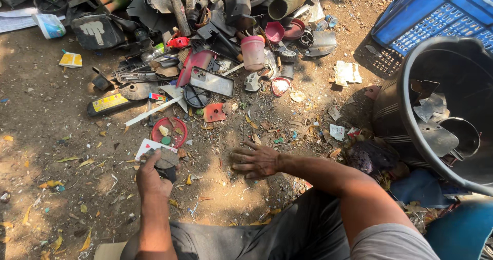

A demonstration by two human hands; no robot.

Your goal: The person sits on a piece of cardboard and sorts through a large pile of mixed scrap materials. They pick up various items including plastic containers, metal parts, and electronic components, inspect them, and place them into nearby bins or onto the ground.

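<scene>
I count two hands in my view. The left hand [151, 180] is closed around a dark, flattish scrap piece [165, 162], holding it just above the dirt ground [46, 137]; the piece sits at the near edge of the pile, right beside a white card [149, 147] with a red mark. The right hand [257, 161] lies open, fingers spread and palm down, flat on the ground and gripping nothing.

Around them I make out one red round lid [169, 131] just beyond the held piece, one small red square piece [214, 112], one rectangular mirror in a dark frame [212, 81], one pink cup [253, 52], one pink bowl [275, 32], and one long white strip [154, 111] lying slantwise. Further back the scrap heap [195, 24] is too tangled for me to count (black plastic shells, tubes and brackets overlap one another).

To the right stand one large black tub [411, 131] with a few grey and black plates inside, and one blue crate [436, 13] behind it. Dry leaves and paper bits are scattered over the ground between the hands and the heap. The right forearm crosses the lower view and hides part of the ground near the tub.
</scene>
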